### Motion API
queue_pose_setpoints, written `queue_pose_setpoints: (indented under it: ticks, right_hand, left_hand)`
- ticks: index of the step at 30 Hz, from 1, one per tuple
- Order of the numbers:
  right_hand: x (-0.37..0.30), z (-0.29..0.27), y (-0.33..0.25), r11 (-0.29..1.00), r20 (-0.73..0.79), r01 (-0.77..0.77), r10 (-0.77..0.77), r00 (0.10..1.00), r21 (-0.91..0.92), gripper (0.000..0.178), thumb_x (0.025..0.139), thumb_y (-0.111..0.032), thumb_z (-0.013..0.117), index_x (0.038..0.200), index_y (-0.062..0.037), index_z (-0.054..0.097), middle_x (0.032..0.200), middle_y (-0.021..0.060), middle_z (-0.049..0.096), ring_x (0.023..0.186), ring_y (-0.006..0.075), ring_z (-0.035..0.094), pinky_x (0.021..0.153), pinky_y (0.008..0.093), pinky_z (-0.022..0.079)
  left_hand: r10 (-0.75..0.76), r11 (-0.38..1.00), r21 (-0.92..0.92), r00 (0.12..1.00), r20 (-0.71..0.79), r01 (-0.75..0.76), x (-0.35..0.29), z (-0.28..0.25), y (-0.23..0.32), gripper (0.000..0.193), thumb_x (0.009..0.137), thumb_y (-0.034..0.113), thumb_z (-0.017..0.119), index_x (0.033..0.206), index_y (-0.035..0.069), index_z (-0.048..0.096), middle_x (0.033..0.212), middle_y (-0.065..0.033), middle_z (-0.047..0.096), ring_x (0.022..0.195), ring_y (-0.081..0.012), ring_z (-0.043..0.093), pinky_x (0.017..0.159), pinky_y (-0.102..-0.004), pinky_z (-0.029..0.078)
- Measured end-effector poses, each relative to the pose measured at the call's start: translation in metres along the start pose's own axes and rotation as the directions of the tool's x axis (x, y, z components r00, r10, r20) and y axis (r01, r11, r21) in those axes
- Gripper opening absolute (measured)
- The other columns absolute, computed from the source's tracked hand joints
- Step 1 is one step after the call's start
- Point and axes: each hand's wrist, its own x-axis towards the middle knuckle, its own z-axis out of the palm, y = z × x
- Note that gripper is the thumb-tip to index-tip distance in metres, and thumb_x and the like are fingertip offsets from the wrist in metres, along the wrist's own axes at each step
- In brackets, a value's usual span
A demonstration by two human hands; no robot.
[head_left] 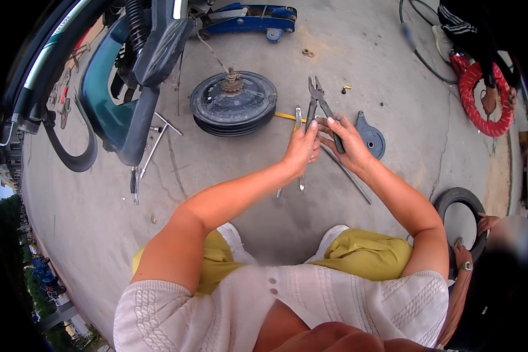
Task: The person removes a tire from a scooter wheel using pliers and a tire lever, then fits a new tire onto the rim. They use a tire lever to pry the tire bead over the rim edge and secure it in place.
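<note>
Both hands are on a pair of pliers (pixel 315 92), its jaws pointing away from me and slightly parted. My left hand (pixel 303 148) is closed round the left handle. My right hand (pixel 349 142) grips the other handle, fingers curled. Below my left hand a wrench (pixel 299 115) shows at both ends; whether the hand touches it I cannot tell. Just beyond, to the left, a black wheel hub (pixel 233 97) lies flat on the ground, its axle upward and a cable coming off it. A grey brake plate (pixel 370 138) lies right of my right hand, and a metal rod (pixel 352 180) lies below it.
A scooter (pixel 108 97) stands at the left, with a cross wrench (pixel 157 144) beside it. A blue floor jack (pixel 252 22) is at the back. Right, one person handles a red-wrapped ring (pixel 470 114); another person's hands hold a black tyre (pixel 446 202). Small nuts (pixel 308 53) lie around.
</note>
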Motion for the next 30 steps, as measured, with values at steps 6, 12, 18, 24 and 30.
queue_pose_setpoints:
  ticks: [6, 12, 18, 24, 30]
  right_hand:
    - [0.022, -0.017, 0.025, 0.949, 0.118, -0.302, 0.312, 0.943, -0.092, 0.04, 0.085, -0.038, 0.07, 0.1, -0.0058, 0.05, 0.089, 0.0062, 0.059, 0.081, 0.016, 0.059, 0.067, 0.0335, 0.052]
    - [0.035, -0.029, 0.036, 0.926, 0.121, -0.28, 0.256, 0.959, 0.254, 0.03, 0.091, -0.036, 0.063, 0.097, -0.0078, 0.054, 0.088, 0.0067, 0.06, 0.083, 0.0187, 0.062, 0.065, 0.035, 0.053]
    - [0.061, -0.029, 0.021, 0.903, 0.002, -0.208, 0.226, 0.974, -0.376, 0.027, 0.091, -0.029, 0.063, 0.09, -0.0025, 0.059, 0.083, 0.0095, 0.064, 0.082, 0.0258, 0.065, 0.068, 0.0422, 0.052]
    - [0.106, -0.031, 0.016, -0.132, 0.253, 0.232, -0.174, 0.952, -0.964, 0.024, 0.085, -0.021, 0.066, 0.089, 0.0012, 0.059, 0.086, 0.0219, 0.061, 0.077, 0.043, 0.058, 0.068, 0.0445, 0.047]
    - [0.132, -0.029, 0.011, -0.62, 0.418, 0.222, -0.189, 0.889, -0.753, 0.014, 0.077, -0.012, 0.066, 0.087, -0.0034, 0.065, 0.094, 0.0176, 0.062, 0.094, 0.0331, 0.062, 0.087, 0.0476, 0.047]
  left_hand:
    - [0.073, 0.99, 0.127, 0.996, -0.042, -0.067, -0.001, -0.002, -0.031, 0.036, 0.102, 0.037, 0.037, 0.085, 0.007, 0.045, 0.055, 0.0014, 0.039, 0.039, -0.0093, 0.037, 0.035, -0.0251, 0.03]
    - [-0.104, 0.515, 0.818, 0.929, 0.354, -0.254, 0.037, -0.059, 0.018, 0.055, 0.094, 0.05, 0.049, 0.08, 0.0, 0.064, 0.063, -0.0091, 0.064, 0.056, -0.0172, 0.062, 0.055, -0.0317, 0.048]
    - [0.507, -0.036, 0.948, 0.812, 0.29, -0.316, 0.076, -0.124, 0.096, 0.031, 0.078, 0.03, 0.069, 0.092, 0.002, 0.069, 0.088, -0.0172, 0.065, 0.085, -0.0341, 0.062, 0.075, -0.0431, 0.048]
    - [0.254, -0.219, 0.93, 0.903, 0.346, -0.295, 0.126, -0.161, 0.092, 0.022, 0.079, 0.023, 0.067, 0.094, 0.008, 0.072, 0.095, -0.0167, 0.067, 0.093, -0.0355, 0.062, 0.08, -0.043, 0.049]
    - [0.092, -0.213, 0.948, 0.961, 0.259, -0.235, 0.143, -0.153, 0.107, 0.021, 0.078, 0.022, 0.067, 0.095, 0.009, 0.072, 0.096, -0.0148, 0.068, 0.096, -0.0338, 0.063, 0.084, -0.041, 0.048]
